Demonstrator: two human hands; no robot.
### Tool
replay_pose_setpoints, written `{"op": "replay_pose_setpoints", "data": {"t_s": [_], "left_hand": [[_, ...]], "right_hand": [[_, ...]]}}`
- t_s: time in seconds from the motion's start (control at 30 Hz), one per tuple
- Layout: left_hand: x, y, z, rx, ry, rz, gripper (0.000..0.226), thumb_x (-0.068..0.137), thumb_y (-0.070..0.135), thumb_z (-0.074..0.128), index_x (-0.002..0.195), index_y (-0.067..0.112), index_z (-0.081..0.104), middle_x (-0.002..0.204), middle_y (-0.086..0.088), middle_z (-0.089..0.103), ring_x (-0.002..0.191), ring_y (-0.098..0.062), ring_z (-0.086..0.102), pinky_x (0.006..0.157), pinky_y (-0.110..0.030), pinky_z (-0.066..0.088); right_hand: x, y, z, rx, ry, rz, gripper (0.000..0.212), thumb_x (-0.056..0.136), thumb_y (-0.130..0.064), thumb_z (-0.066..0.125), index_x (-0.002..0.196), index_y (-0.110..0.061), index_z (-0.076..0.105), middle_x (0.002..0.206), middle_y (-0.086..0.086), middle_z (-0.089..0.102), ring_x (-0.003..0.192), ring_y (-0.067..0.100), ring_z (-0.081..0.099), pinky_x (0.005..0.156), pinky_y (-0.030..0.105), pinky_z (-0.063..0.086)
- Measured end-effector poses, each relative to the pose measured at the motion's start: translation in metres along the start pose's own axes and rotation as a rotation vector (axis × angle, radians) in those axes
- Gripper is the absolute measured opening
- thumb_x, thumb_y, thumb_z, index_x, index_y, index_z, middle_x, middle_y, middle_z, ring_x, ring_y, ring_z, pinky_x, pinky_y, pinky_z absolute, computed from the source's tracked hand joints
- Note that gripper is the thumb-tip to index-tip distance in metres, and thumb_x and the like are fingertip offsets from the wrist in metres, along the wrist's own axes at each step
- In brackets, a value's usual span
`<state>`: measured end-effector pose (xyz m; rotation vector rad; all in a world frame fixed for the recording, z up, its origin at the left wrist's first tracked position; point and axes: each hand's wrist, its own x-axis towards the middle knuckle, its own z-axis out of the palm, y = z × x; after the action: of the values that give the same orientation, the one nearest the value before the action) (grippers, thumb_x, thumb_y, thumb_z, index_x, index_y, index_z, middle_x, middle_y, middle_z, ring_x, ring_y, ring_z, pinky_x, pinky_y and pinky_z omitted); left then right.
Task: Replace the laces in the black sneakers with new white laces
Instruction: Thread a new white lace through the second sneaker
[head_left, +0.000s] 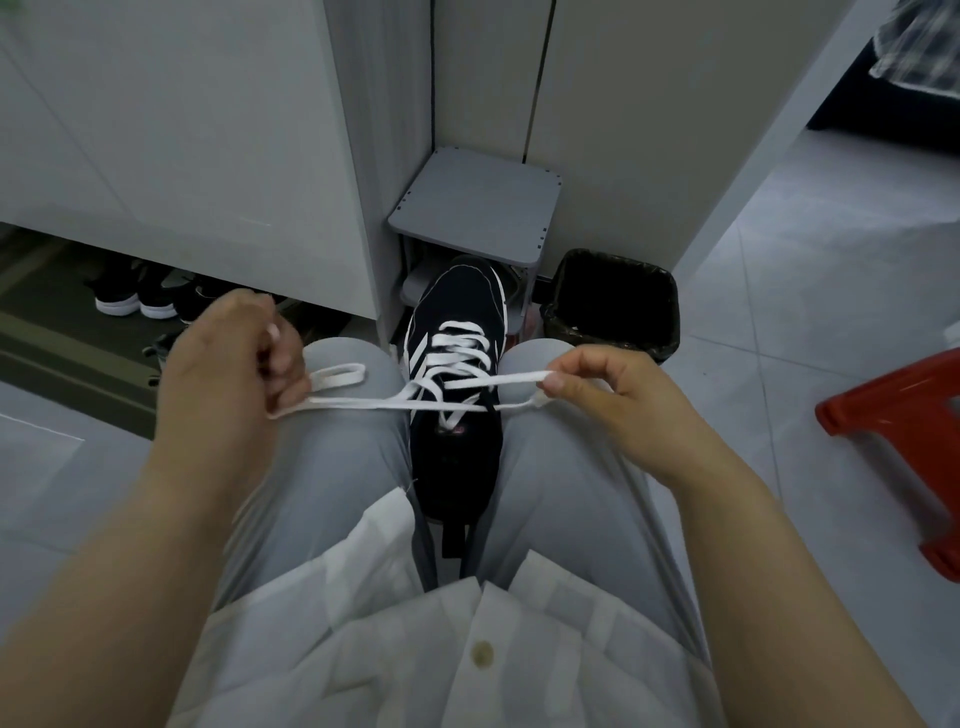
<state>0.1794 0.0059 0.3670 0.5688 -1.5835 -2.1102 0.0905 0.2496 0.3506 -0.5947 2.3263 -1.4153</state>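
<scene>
A black sneaker (457, 312) with white side stripes stands wedged between my knees, toe pointing away. A white lace (457, 345) crosses through its eyelets, and both ends stretch out sideways over my thighs. My left hand (228, 364) grips the left end, with a small loop of lace sticking out by its fingers. My right hand (618, 395) pinches the right end between thumb and forefinger, pulled taut. A dark strip, perhaps an old black lace (453, 540), hangs below the heel between my legs.
A small grey stool (478, 208) stands just beyond the sneaker. A black bin (613, 306) sits to its right. Other shoes (135, 296) lie under a white cabinet at left. A red plastic stool (904, 431) is at the right edge.
</scene>
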Motion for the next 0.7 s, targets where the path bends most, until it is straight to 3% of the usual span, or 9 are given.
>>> {"op": "replay_pose_setpoints", "data": {"t_s": [0.07,0.13,0.2,0.3,0.4,0.5,0.6,0.7], "left_hand": [[-0.004,-0.006,0.001,0.459,-0.118,0.152,0.029,0.083,0.025,0.045,0.056,0.014,0.042,0.047,0.001,0.043,0.042,-0.006,0.035,0.041,-0.016,0.031],[-0.011,-0.017,0.012,0.815,-0.309,0.23,0.022,0.076,0.041,0.054,0.068,0.021,0.051,0.06,0.008,0.056,0.053,-0.003,0.048,0.051,-0.012,0.037],[-0.018,-0.032,0.029,1.085,-0.438,0.3,0.008,0.078,0.037,0.06,0.082,0.031,0.056,0.076,0.013,0.058,0.069,-0.003,0.053,0.062,-0.017,0.043],[-0.02,-0.054,0.047,1.3,-0.456,0.512,0.013,0.077,0.024,0.07,0.088,0.018,0.066,0.09,0.0,0.054,0.08,-0.021,0.054,0.065,-0.027,0.041],[-0.012,-0.066,0.047,1.344,-0.407,0.576,0.016,0.064,0.023,0.082,0.073,0.016,0.071,0.081,-0.008,0.053,0.071,-0.029,0.054,0.064,-0.03,0.039],[-0.01,-0.065,0.047,1.287,-0.379,0.633,0.012,0.065,0.028,0.078,0.068,0.018,0.071,0.083,-0.007,0.055,0.076,-0.03,0.052,0.069,-0.033,0.038],[-0.015,-0.057,0.037,1.114,-0.453,0.502,0.018,0.072,0.041,0.06,0.071,0.025,0.067,0.099,0.008,0.052,0.101,-0.017,0.041,0.086,-0.032,0.027],[-0.024,-0.04,0.024,0.804,-0.58,0.312,0.014,0.079,0.044,0.048,0.072,0.035,0.055,0.111,0.02,0.056,0.113,-0.003,0.044,0.097,-0.02,0.033]], "right_hand": [[-0.002,0.001,-0.002,0.018,-0.024,0.037,0.014,0.09,-0.019,0.057,0.08,-0.018,0.067,0.072,-0.013,0.062,0.066,-0.009,0.051,0.065,0.001,0.036],[-0.002,0.0,-0.002,0.067,0.013,0.041,0.017,0.091,-0.019,0.054,0.078,-0.018,0.065,0.071,-0.01,0.06,0.064,-0.007,0.05,0.064,0.003,0.038],[-0.002,-0.005,0.001,0.111,0.052,0.038,0.02,0.092,-0.02,0.052,0.075,-0.018,0.061,0.07,-0.006,0.056,0.063,-0.007,0.05,0.064,0.003,0.038],[0.0,-0.01,0.002,0.262,0.093,0.026,0.034,0.095,-0.025,0.047,0.062,-0.021,0.052,0.063,-0.005,0.047,0.062,0.001,0.045,0.073,0.015,0.038],[0.003,-0.011,0.0,0.481,0.102,0.013,0.037,0.087,-0.024,0.042,0.051,-0.027,0.046,0.057,-0.011,0.039,0.062,0.008,0.04,0.078,0.025,0.04],[0.001,-0.011,0.004,0.479,0.146,0.028,0.037,0.09,-0.018,0.046,0.054,-0.028,0.05,0.057,-0.012,0.048,0.069,0.007,0.052,0.086,0.029,0.044],[-0.002,-0.005,0.014,0.478,0.205,0.076,0.029,0.091,-0.006,0.05,0.066,-0.02,0.048,0.061,-0.01,0.057,0.077,0.009,0.057,0.088,0.034,0.042],[-0.002,0.003,0.025,0.427,0.183,0.083,0.023,0.09,-0.009,0.053,0.071,-0.023,0.052,0.073,0.006,0.055,0.075,0.018,0.05,0.076,0.03,0.039]]}}
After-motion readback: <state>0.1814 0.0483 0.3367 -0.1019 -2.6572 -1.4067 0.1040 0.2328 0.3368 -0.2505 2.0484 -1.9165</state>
